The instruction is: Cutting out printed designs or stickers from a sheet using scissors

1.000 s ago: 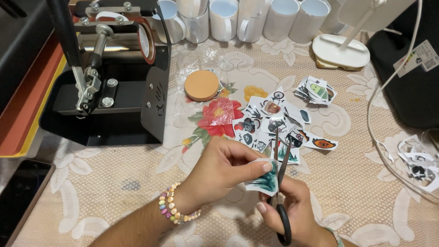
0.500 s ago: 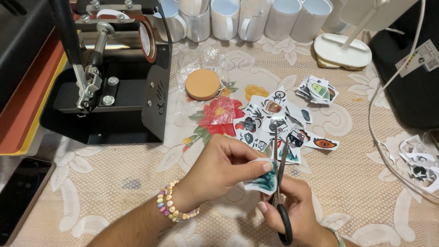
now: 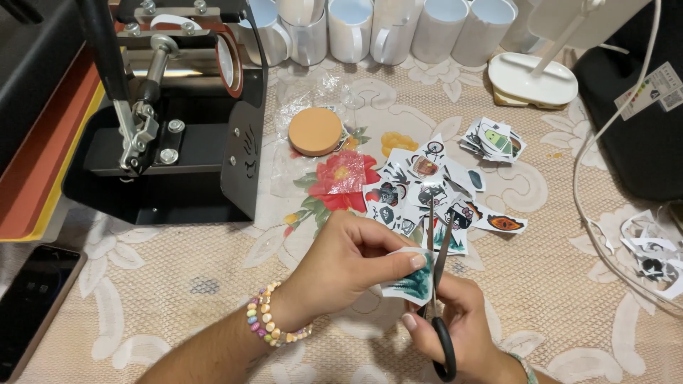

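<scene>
My left hand (image 3: pixel 341 267) pinches a small white paper cut-out with a teal print (image 3: pixel 410 284) just above the table. My right hand (image 3: pixel 455 331) grips black-handled scissors (image 3: pixel 437 284), whose blades point away from me and straddle the paper's right edge. A beaded bracelet circles my left wrist. Just beyond the blades lies a loose pile of printed sticker cut-outs (image 3: pixel 427 188) on the lace tablecloth.
A black mug heat press (image 3: pixel 178 114) stands at the left, with a row of white mugs (image 3: pixel 370 28) behind. An orange round disc (image 3: pixel 315 131), a white lamp base (image 3: pixel 533 78), paper scraps (image 3: pixel 651 249), a white cable (image 3: pixel 590 213) and a phone (image 3: pixel 32 299) lie around.
The hands, paper and scissors stay in almost the same place; the view has shifted only slightly.
</scene>
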